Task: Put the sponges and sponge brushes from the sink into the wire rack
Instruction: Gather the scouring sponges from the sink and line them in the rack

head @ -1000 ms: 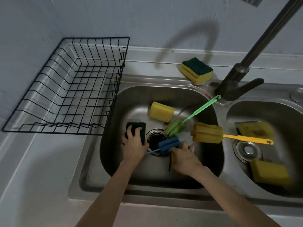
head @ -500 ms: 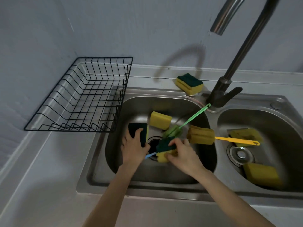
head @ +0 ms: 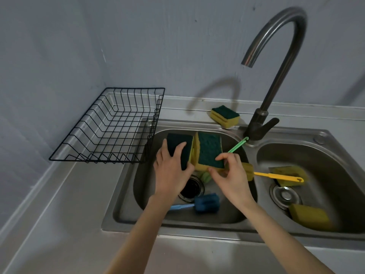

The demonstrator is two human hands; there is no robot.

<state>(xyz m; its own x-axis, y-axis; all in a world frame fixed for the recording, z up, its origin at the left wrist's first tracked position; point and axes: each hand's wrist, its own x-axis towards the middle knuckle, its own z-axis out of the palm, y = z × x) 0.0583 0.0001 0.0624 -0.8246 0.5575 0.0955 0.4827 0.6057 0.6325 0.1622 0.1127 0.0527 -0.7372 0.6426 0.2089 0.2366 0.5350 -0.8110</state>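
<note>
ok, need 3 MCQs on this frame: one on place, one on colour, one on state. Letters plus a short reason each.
1. Where is the wire rack?
A. on the counter left of the sink
B. inside the right basin
C. hung on the faucet

2. What colour is the brush lying in the left basin below the drain?
A. red
B. blue
C. white

3. What are the hands doing?
A. both empty
B. only the left holds something
C. each holds a sponge

Key:
1 A: the rack stands beside the sink's left rim.
2 B: the blue brush has a blue foam head and a lighter blue handle.
3 C: the left hand grips a dark green sponge, and the right hand pinches a yellow and green sponge.
</note>
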